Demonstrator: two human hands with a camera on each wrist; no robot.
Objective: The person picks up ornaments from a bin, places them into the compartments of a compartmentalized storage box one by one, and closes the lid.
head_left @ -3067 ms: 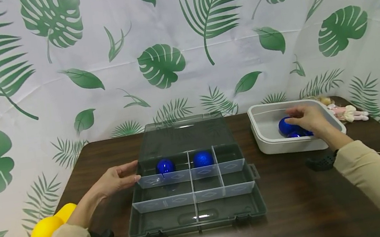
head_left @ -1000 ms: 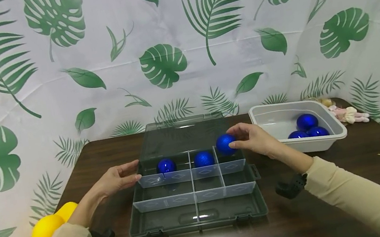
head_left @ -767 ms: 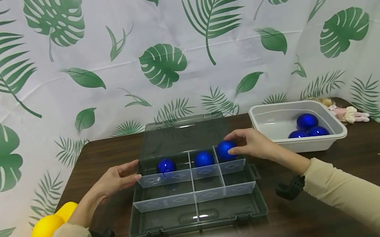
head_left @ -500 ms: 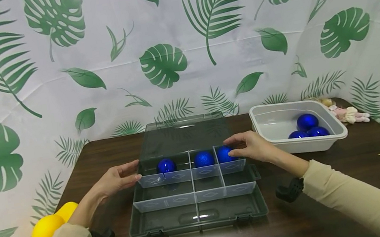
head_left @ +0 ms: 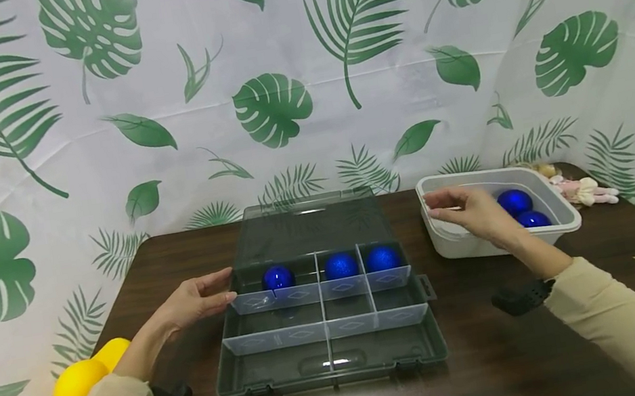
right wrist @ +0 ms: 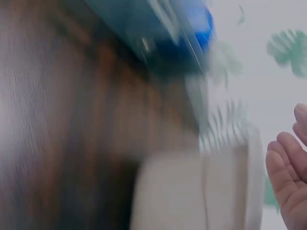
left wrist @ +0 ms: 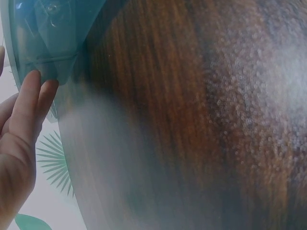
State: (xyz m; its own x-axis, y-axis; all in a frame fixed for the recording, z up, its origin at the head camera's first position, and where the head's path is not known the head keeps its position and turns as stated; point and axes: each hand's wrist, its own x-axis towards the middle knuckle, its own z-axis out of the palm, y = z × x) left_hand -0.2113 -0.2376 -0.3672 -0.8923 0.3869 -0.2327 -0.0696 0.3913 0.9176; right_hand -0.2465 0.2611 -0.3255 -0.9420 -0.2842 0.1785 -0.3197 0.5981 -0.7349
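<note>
A smoky clear divider box [head_left: 275, 368] lies with its lid open at the back. Three blue baubles sit in its back row: a shiny bauble [head_left: 277, 277] at left, a glittery bauble [head_left: 341, 266] in the middle compartment and another glittery bauble [head_left: 383, 258] at right. My left hand [head_left: 194, 300] rests its fingertips against the box's left side, fingers extended. Holding nothing, my right hand [head_left: 473, 210] is over the near left rim of the white bin [head_left: 460, 244], fingers loosely bent. Blue baubles [head_left: 515, 202] show in the bin, partly hidden by that hand.
A yellow toy duck [head_left: 80, 384] is beside my left forearm at the table's left edge. Behind the bin's right side lies a doll [head_left: 580, 186]. A leaf-print cloth [head_left: 301, 91] hangs at the back of the dark wooden table [head_left: 476, 352].
My right hand took a glittery bauble from the bin, lowered it into the back right compartment and let go, then moved right to the bin. My left hand stayed at the box.
</note>
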